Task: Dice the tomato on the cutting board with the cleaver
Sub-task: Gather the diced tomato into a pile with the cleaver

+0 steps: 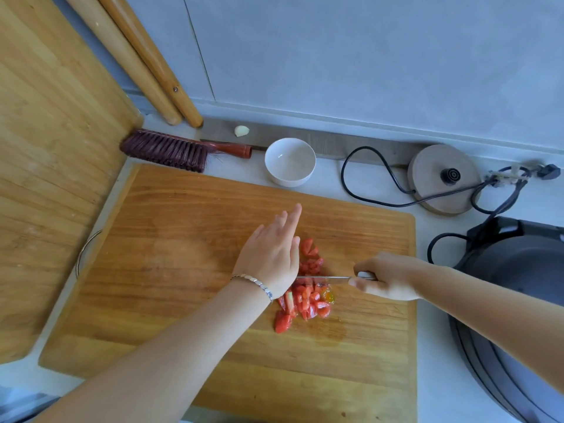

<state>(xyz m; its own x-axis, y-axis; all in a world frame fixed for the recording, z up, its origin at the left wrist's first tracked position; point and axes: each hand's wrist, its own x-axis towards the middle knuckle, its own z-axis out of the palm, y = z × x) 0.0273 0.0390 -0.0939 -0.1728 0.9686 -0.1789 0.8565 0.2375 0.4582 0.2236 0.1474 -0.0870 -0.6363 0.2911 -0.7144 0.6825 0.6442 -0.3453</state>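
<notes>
On the counter (433, 377), the cleaver (323, 278) is gripped by the right hand (387, 279) amid tomato (305, 300) pieces on the cutting board (183, 270); the left hand (271, 254) is held flat, fingers extended.

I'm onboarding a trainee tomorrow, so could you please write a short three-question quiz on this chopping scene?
1. True or false: the right hand holds the cleaver.
2. How does the left hand sit: A) flat with fingers stretched out, resting on the blade; B) curled round a whole tomato?
3. What stands just beyond the cutting board, right of the brush?

Key: 1 true. 2 A. 3 an empty white bowl. The tomato pieces are already cut small.
</notes>
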